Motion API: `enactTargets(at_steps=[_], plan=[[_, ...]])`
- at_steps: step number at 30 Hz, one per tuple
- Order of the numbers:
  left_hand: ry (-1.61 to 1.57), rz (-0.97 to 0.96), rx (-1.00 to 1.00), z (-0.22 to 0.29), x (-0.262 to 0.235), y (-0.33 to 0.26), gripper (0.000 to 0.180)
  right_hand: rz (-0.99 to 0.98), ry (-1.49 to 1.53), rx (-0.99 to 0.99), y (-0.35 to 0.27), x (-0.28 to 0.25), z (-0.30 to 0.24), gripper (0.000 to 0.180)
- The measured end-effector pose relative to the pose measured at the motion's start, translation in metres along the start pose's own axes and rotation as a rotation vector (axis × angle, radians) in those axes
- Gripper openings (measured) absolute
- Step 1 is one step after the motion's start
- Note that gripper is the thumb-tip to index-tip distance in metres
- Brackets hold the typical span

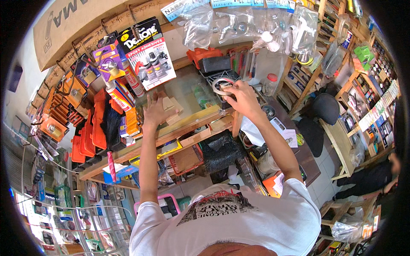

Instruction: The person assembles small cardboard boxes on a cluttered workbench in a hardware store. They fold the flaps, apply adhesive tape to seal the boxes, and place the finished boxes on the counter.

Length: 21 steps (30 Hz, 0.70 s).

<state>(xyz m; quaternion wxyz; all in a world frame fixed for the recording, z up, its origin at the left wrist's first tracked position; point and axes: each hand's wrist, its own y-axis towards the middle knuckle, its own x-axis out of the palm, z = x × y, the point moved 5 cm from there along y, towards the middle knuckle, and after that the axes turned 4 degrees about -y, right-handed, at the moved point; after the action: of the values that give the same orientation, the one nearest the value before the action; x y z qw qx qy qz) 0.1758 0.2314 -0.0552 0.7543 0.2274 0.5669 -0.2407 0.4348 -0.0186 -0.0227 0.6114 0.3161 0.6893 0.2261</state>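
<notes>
My right hand (pixel 244 99) is closed on the rim of a pale roll of tape (pixel 216 88), above a black wire basket (pixel 213 78) at the back of the glass-topped counter (pixel 181 87). My left hand (pixel 157 112) has its fingers spread over the glass, holding nothing. Beside its fingertips lie small tan cardboard-like boxes (pixel 174 112); whether the hand touches them I cannot tell. Just beyond stands a carded pack of adhesive (pixel 151 64).
Orange tool cases (pixel 87 136) and a white-and-red tube (pixel 119 96) crowd the left. Clear plastic packets (pixel 239 25) hang overhead. A lidded jar (pixel 270 84) stands right of my hand. Dark chairs (pixel 326 109) and a person in dark clothes (pixel 367 179) are farther right.
</notes>
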Motion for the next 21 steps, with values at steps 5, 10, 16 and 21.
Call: enactTargets(at_steps=[5, 10, 16, 21], plan=[[0.020, 0.205, 0.076, 0.008, -0.006, -0.011, 0.114, 0.070, -0.079, 0.011, 0.000, 0.006, 0.001, 0.019], [-0.286, 0.588, 0.318, 0.042, -0.028, -0.046, 0.073, 0.231, 0.004, 0.033, 0.003, -0.019, -0.008, 0.017], [-0.822, 0.604, 0.517, 0.112, -0.032, -0.094, 0.045, 0.364, 0.240, 0.032, -0.008, -0.064, -0.050, 0.018], [-1.112, 0.576, 0.598, 0.163, -0.027, -0.126, 0.048, 0.311, 0.507, 0.096, -0.045, -0.066, -0.078, 0.022]])
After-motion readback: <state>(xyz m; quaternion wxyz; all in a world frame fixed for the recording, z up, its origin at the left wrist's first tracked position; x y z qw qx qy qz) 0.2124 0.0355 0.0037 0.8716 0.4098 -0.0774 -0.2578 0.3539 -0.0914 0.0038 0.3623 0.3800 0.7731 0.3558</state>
